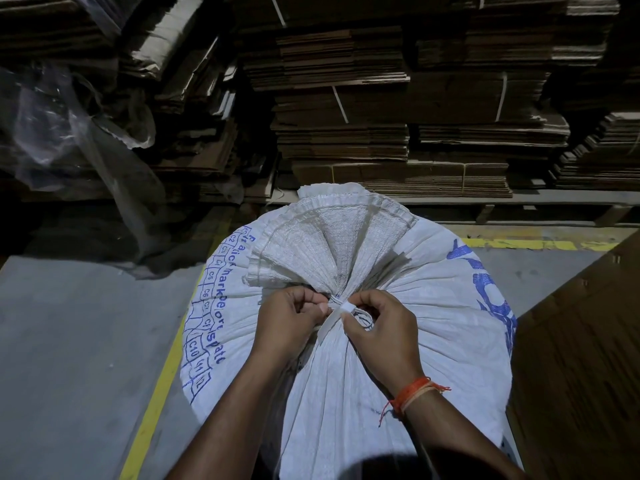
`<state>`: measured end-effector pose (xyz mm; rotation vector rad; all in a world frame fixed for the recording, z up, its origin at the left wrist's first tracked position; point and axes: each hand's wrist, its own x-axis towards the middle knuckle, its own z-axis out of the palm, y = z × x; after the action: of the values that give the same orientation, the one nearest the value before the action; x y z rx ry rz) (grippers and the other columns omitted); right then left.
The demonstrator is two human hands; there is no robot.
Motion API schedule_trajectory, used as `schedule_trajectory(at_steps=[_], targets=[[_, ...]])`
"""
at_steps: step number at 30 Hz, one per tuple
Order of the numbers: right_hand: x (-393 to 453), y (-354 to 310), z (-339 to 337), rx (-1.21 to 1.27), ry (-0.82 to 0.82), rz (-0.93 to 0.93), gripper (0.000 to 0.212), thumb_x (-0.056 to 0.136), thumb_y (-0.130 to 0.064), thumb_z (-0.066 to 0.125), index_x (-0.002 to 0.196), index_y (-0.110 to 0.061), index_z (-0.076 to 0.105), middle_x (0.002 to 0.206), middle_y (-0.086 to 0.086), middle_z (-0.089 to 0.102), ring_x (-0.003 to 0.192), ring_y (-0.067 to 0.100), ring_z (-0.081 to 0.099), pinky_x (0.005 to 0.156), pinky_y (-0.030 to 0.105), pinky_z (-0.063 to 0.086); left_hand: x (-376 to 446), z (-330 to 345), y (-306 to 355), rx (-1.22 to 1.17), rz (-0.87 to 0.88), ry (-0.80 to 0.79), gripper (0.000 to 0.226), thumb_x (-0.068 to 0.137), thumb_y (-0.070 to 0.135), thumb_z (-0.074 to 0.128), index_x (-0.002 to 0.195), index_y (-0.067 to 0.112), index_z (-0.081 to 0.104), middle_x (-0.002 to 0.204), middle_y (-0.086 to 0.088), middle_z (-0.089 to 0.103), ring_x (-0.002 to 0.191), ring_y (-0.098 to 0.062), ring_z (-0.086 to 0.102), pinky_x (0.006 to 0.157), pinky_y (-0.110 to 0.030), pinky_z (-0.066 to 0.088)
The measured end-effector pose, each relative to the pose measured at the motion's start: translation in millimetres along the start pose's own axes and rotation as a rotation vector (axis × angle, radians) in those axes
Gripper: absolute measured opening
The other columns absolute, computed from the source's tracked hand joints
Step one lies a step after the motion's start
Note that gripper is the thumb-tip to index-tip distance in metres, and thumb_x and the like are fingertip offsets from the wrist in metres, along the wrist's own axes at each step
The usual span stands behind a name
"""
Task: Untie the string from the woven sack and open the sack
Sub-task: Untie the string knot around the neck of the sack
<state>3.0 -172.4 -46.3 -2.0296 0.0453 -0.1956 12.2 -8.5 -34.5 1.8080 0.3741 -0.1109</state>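
Observation:
A big white woven sack (pixel 433 323) with blue print stands upright in front of me, its mouth gathered into a fanned neck (pixel 322 247). A white string (pixel 337 311) is tied round the neck, and a flat tail of it hangs down between my hands. My left hand (pixel 291 323) has its fingers curled at the knot's left side and pinches the string. My right hand (pixel 381 327) pinches the string on the right, where a small loop shows by its fingers. An orange thread band sits on the right wrist.
Tall stacks of flattened cardboard (pixel 381 109) on a pallet fill the back. Crumpled clear plastic sheet (pixel 69 133) hangs at left. A brown carton (pixel 585 358) stands close at right. Yellow floor lines (pixel 156 393) run beside the sack on grey concrete.

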Motion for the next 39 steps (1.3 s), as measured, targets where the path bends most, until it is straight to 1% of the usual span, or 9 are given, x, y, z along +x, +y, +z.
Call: schedule_trajectory(at_steps=[5,13,16,18,24,30,32,35,39], targets=[[0.2,-0.3,-0.3,0.000,0.000,-0.001,0.017,0.078,-0.014,0.082,0.088,-0.025,0.074,0.087,-0.014,0.073,0.085,0.005,0.068,0.081,0.034,0.059,0.7,0.6,0.3,-0.001,-0.002,0.000,0.003,0.088,0.008,0.079,0.088,0.011,0.080,0.071,-0.001,0.079,0.060,-0.008,0.070,0.062,-0.025,0.053],[0.2,-0.4,-0.6,-0.003,0.008,-0.014,0.015,0.079,-0.015,0.082,0.087,-0.025,0.074,0.087,-0.013,0.073,0.086,0.004,0.069,0.081,0.029,0.059,-2.7,1.1,5.3,-0.006,-0.005,-0.022,0.002,0.090,0.005,0.077,0.091,0.006,0.078,0.064,0.003,0.076,0.052,-0.004,0.067,0.048,-0.020,0.049],[0.5,0.1,-0.6,-0.009,0.005,-0.010,0.015,0.080,-0.016,0.082,0.088,-0.025,0.074,0.089,-0.012,0.073,0.087,0.004,0.069,0.081,0.029,0.059,-4.8,1.9,7.5,-0.028,-0.014,-0.020,0.002,0.091,0.004,0.076,0.091,0.004,0.077,0.066,-0.003,0.076,0.052,-0.008,0.066,0.045,-0.022,0.050],[0.9,0.6,-0.6,-0.011,0.002,-0.011,0.014,0.080,-0.017,0.082,0.089,-0.025,0.074,0.089,-0.012,0.073,0.087,0.004,0.069,0.082,0.029,0.059,-5.8,2.8,8.5,-0.045,-0.019,-0.022,0.001,0.091,0.003,0.076,0.091,0.003,0.077,0.066,-0.004,0.076,0.052,-0.008,0.066,0.045,-0.022,0.051],[1.2,0.9,-1.2,-0.016,-0.009,-0.007,0.016,0.079,-0.016,0.082,0.091,-0.024,0.075,0.091,-0.012,0.074,0.088,0.006,0.069,0.082,0.031,0.059,-5.2,6.1,9.5,-0.017,-0.014,-0.049,0.007,0.091,0.004,0.076,0.086,0.010,0.078,0.057,0.008,0.074,0.049,0.000,0.064,0.045,-0.018,0.049],[0.9,1.3,-1.2,-0.015,-0.015,-0.009,0.016,0.080,-0.017,0.082,0.092,-0.024,0.075,0.091,-0.013,0.073,0.089,0.004,0.069,0.083,0.031,0.060,-3.3,2.5,5.0,-0.035,-0.053,-0.002,0.003,0.089,0.007,0.079,0.089,0.009,0.079,0.070,-0.002,0.080,0.061,-0.012,0.072,0.055,-0.025,0.056],[0.9,1.4,-1.2,-0.017,-0.015,-0.011,0.015,0.081,-0.018,0.082,0.093,-0.024,0.075,0.091,-0.013,0.073,0.088,0.004,0.069,0.083,0.032,0.060,-2.6,1.3,3.9,-0.033,-0.054,0.006,0.003,0.088,0.005,0.078,0.090,0.007,0.079,0.069,-0.001,0.079,0.060,-0.009,0.072,0.055,-0.022,0.055],[1.1,1.4,-1.0,-0.016,-0.016,-0.006,0.015,0.080,-0.018,0.082,0.092,-0.025,0.075,0.091,-0.013,0.073,0.088,0.004,0.069,0.083,0.033,0.060,-1.3,1.2,3.1,-0.006,-0.042,-0.004,0.003,0.088,0.007,0.079,0.088,0.010,0.079,0.070,-0.003,0.079,0.062,-0.011,0.072,0.062,-0.027,0.057],[0.4,1.5,-1.3,0.002,-0.013,0.006,0.016,0.079,-0.016,0.081,0.089,-0.026,0.074,0.089,-0.014,0.073,0.087,0.004,0.068,0.082,0.034,0.060,-1.4,2.1,4.0,0.013,-0.028,-0.030,0.004,0.089,0.008,0.079,0.087,0.012,0.078,0.064,0.005,0.076,0.057,-0.005,0.069,0.058,-0.025,0.054]])
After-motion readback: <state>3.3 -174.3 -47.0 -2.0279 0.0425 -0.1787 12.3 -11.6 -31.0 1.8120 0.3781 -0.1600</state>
